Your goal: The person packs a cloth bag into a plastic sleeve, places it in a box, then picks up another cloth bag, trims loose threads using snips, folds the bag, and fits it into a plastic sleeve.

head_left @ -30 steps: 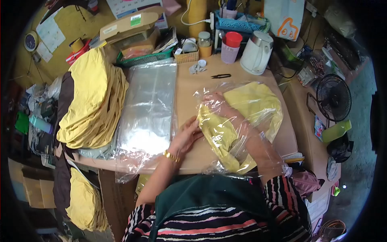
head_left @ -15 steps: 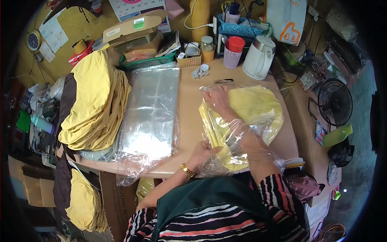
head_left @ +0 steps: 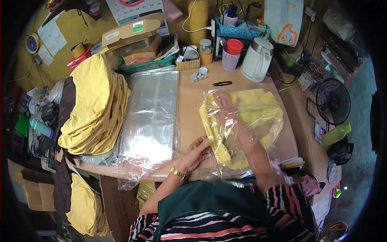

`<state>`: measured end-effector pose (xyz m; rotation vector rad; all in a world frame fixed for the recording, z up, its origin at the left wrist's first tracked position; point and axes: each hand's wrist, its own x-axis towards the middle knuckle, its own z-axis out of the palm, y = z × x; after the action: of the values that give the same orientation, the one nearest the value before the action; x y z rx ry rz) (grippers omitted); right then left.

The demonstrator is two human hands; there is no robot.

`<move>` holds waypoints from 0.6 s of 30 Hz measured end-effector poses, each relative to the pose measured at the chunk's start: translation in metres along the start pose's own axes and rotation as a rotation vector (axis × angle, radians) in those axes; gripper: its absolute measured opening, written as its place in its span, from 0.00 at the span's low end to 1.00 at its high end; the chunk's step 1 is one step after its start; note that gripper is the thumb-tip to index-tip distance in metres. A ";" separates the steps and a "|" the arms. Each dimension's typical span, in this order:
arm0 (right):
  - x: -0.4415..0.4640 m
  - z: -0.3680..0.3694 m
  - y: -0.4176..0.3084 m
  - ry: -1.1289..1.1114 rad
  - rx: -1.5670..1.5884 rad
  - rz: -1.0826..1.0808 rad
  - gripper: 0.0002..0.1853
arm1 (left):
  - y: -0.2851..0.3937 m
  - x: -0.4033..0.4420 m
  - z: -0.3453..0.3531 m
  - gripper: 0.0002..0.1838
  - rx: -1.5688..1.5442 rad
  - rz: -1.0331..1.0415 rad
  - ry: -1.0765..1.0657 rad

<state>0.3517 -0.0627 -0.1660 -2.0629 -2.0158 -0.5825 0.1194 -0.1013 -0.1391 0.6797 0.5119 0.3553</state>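
Observation:
A folded yellow garment or cloth piece (head_left: 258, 101) lies inside a clear plastic bag (head_left: 271, 139) on the right of the table. My right hand (head_left: 226, 108) reaches into the bag through its near end, seen through the film. Its fingers lie stretched over the cloth at the far left corner. My left hand (head_left: 196, 155) is outside, at the bag's left edge, thumb and fingers pinching the film there. A stack of flat clear plastic bags (head_left: 155, 101) lies left of my hands.
A tall pile of yellow cloth pieces (head_left: 94, 109) stands at the left. Black thread snips (head_left: 222, 84) lie beyond the bag. A white kettle (head_left: 256, 60), a lilac cup (head_left: 230, 61) and a green basket (head_left: 147, 66) line the back. A fan (head_left: 333, 101) is at the right.
My right hand has gone from gripping the bag's far left corner to lying flatter on the cloth. My left hand has shifted slightly left along the bag's edge. The snips are now fully exposed.

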 end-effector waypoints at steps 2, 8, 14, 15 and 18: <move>-0.031 -0.046 -0.012 -0.394 0.113 0.124 0.37 | -0.018 0.012 -0.003 0.25 0.123 0.117 0.012; -0.043 -0.051 -0.023 -0.253 0.102 0.124 0.41 | -0.010 -0.012 0.041 0.20 0.712 -0.191 -0.128; -0.092 -0.047 -0.031 -0.321 0.545 -0.278 0.38 | -0.001 -0.007 -0.007 0.21 -0.024 0.013 0.160; -0.093 -0.020 -0.018 -0.319 0.544 -0.272 0.38 | -0.006 -0.011 -0.007 0.21 0.024 0.112 0.182; -0.063 0.024 0.030 -0.257 0.801 -0.042 0.38 | -0.022 -0.018 -0.001 0.20 0.068 0.124 0.195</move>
<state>0.3850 -0.1121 -0.2100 -1.6373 -1.9520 0.4580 0.1071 -0.1251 -0.1481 0.7489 0.6709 0.5259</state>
